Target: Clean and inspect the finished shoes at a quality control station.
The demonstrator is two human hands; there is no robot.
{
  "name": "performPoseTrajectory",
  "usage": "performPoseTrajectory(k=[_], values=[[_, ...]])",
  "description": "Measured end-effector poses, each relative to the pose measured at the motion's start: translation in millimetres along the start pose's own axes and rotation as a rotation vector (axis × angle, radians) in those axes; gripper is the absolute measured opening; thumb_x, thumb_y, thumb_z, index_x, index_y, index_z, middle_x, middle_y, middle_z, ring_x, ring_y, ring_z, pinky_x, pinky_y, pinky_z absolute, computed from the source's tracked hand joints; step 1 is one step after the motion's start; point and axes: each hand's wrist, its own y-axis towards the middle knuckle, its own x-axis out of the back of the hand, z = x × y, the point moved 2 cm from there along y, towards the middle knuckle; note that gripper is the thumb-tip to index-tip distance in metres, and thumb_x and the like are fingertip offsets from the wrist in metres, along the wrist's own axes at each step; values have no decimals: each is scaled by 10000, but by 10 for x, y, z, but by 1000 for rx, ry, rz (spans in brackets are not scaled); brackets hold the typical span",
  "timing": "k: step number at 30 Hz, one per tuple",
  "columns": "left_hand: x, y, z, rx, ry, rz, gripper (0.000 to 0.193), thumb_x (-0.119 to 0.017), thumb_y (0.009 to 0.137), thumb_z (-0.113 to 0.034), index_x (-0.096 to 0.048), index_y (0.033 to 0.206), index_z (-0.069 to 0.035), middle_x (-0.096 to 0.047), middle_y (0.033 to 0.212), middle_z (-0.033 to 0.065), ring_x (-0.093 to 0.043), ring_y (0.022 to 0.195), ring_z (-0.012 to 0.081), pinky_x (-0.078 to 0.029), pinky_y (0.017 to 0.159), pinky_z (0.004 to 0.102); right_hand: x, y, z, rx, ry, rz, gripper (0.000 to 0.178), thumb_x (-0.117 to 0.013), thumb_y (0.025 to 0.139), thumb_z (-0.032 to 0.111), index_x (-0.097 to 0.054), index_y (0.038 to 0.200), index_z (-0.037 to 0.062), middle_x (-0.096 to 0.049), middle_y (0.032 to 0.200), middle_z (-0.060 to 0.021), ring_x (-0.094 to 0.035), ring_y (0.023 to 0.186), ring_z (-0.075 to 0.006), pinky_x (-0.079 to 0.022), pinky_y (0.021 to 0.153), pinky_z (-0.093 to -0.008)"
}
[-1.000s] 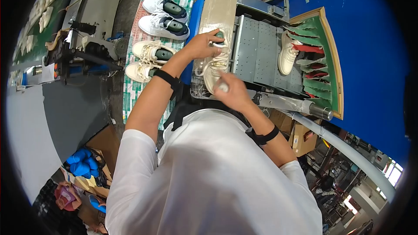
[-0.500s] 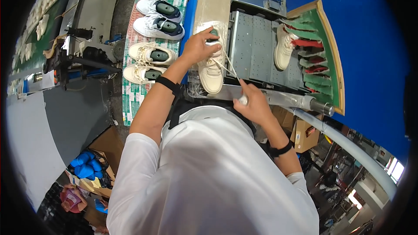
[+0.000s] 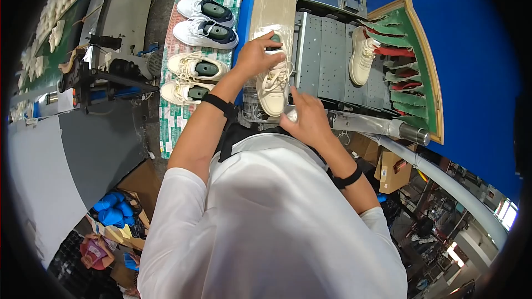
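A cream sneaker (image 3: pixel 272 99) lies on a tan board on the bench in front of me, toe toward me. My left hand (image 3: pixel 260 56) is closed on its upper end, thumb and fingers at the tongue and collar. Pale laces (image 3: pixel 275 79) are bunched across its front. Beside the toe, at the right, is my right hand (image 3: pixel 308 117), curled round a small white thing (image 3: pixel 291 114) that I cannot make out. Its index finger reaches toward the laces. Whether it still has a lace end is unclear.
Left, a patterned board (image 3: pixel 169 133) carries white sneakers (image 3: pixel 205 34) and cream sneakers (image 3: pixel 197 67). Right, a metal-slat conveyor (image 3: pixel 327 50) bears another cream sneaker (image 3: pixel 361 58) beside a wooden-framed opening (image 3: pixel 438 94) with green and red strips. A metal rail (image 3: pixel 377 124) runs along the near side.
My right hand has moved left and up, closer to the sneaker. The laces, stretched taut toward that hand before, now lie slack and bunched over the shoe. My left hand keeps its hold.
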Motion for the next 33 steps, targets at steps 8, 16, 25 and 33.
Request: performPoseTrajectory(k=[8, 16, 25, 33], values=[[33, 129, -103, 12, -59, 12, 502, -941, 795, -334, -815, 1209, -80, -564, 1583, 192, -759, 1154, 287, -594, 937, 339, -378, 581, 4, 126, -46, -63, 729, -762, 817, 317, -602, 1391, -104, -700, 1029, -253, -682, 956, -427, -531, 864, -517], [3, -86, 118, -5, -194, 3, 489, -900, 830, -383, -805, 1256, -161, -551, 1602, 155, -610, 1390, 357, -518, 1100, 388, -246, 57, -113, -112, 426, 76, 659, -731, 923, 357, -600, 1435, -36, -701, 1206, -275, -690, 1101, -445, -539, 962, -483], [-538, -294, -53, 99, -131, -307, 1075, -898, 821, -378, -321, 1614, 60, -444, 1566, 354, -460, 1467, 468, -383, 1225, 470, -1061, 582, -959, -660, 844, -96, 409, -593, 1020, 382, -715, 1144, 12, -744, 1086, -125, -706, 988, -269, -536, 850, -363], [-142, -604, 100, 368, 140, -278, 849, -923, 716, -295, -486, 1379, 4, -649, 1348, 267, -643, 1264, 407, -538, 1036, 449, -1065, 373, -540, -789, 1479, 66, 522, -538, 1022, 455, -585, 1261, -7, -725, 1098, -166, -693, 852, -239, -579, 824, -372]])
